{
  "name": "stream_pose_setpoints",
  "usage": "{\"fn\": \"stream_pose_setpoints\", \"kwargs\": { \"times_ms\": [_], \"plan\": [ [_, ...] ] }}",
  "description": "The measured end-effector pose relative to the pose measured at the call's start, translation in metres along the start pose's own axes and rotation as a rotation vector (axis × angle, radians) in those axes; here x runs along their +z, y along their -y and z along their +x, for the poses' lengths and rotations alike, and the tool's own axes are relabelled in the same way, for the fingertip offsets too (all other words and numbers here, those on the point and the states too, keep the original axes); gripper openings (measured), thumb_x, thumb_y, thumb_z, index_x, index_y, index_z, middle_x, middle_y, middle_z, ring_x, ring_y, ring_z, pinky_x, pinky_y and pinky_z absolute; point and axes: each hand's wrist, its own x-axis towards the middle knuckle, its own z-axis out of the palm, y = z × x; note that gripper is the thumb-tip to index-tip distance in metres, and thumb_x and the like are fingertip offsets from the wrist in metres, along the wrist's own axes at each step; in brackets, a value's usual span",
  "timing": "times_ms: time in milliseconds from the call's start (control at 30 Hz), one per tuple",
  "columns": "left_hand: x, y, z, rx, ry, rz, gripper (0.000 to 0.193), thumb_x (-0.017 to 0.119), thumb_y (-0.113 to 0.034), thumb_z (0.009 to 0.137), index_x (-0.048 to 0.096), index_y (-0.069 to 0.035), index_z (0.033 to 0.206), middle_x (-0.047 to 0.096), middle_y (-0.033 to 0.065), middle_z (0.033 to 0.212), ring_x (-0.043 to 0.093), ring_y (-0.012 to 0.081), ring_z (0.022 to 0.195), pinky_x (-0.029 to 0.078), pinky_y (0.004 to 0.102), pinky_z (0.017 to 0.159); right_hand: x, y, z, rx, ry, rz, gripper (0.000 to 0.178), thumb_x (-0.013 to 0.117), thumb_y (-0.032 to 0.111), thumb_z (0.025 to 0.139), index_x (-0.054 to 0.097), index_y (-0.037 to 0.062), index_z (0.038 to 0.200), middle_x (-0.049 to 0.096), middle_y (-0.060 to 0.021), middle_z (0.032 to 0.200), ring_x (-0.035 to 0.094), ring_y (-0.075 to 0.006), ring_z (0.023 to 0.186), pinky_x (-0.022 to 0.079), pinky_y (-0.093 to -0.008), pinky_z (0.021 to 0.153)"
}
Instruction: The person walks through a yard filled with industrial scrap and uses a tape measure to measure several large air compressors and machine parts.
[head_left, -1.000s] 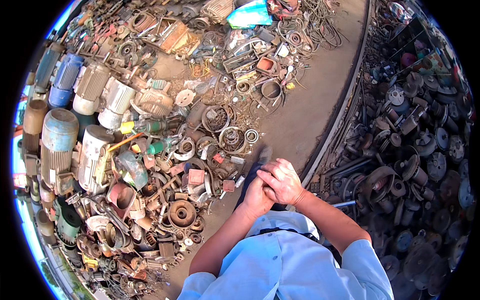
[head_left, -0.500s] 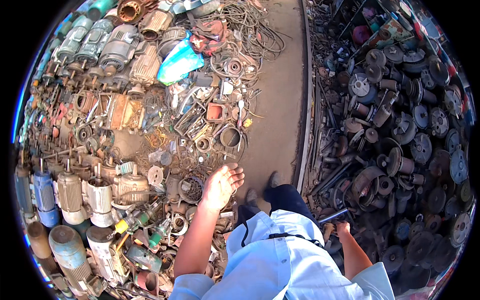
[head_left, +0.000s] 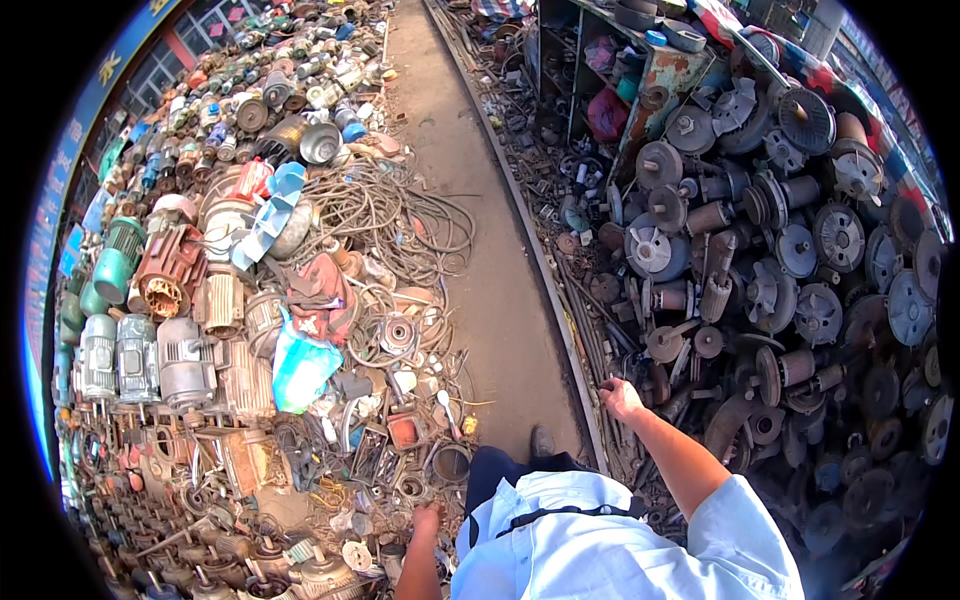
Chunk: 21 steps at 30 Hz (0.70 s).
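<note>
I stand on a bare concrete path point(head_left: 500, 280) between two scrap heaps, in a light blue shirt. My right hand point(head_left: 622, 398) reaches out to the right with its fingers apart, just above the long metal rods point(head_left: 588, 320) lying along the path's edge; it holds nothing. My left hand point(head_left: 428, 519) hangs low by my side over small rusty parts point(head_left: 400, 440). Nothing shows in it, and its fingers are too small and foreshortened to read. The toe of my dark shoe point(head_left: 541, 441) shows below me.
Grey electric motors point(head_left: 160, 360), a blue plastic bag point(head_left: 300, 365) and a tangle of cables point(head_left: 390, 215) lie on the left. A heap of dark rotors and pulleys point(head_left: 780, 260) rises on the right, with a rusty shelf point(head_left: 640, 80) behind. The path runs ahead.
The view has swung round toward the length of the path. My hands, clasped together a second ago, have parted: the left dropped to my side, the right went out toward the rods.
</note>
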Motion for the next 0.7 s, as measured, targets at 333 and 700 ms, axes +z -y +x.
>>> {"fn": "stream_pose_setpoints", "kwargs": {
  "times_ms": [333,700],
  "plan": [
    [0.027,-0.134,0.124,-0.411,0.043,-0.209,0.008,0.053,-0.016,0.085,0.053,-0.009,0.088,0.056,0.0042,0.070,0.049,0.0180,0.050,0.034,0.0295,0.042,-0.027,0.038,0.173,0.228,0.051,-0.269,0.036,0.058,0.025,0.080,0.065,0.0020,0.107,0.067,-0.0191,0.094,0.066,-0.0277,0.089,0.052,-0.0359,0.079],
    [0.139,-0.668,0.336,0.320,0.205,0.075,0.011,0.058,-0.012,0.089,0.062,-0.005,0.096,0.060,0.0012,0.078,0.056,0.0116,0.061,0.045,0.0253,0.055,-0.055,0.172,0.294,0.545,0.024,-0.177,0.032,0.060,0.026,0.085,0.066,0.0048,0.109,0.069,-0.0117,0.086,0.067,-0.0195,0.070,0.053,-0.0318,0.068]
  ]
}}
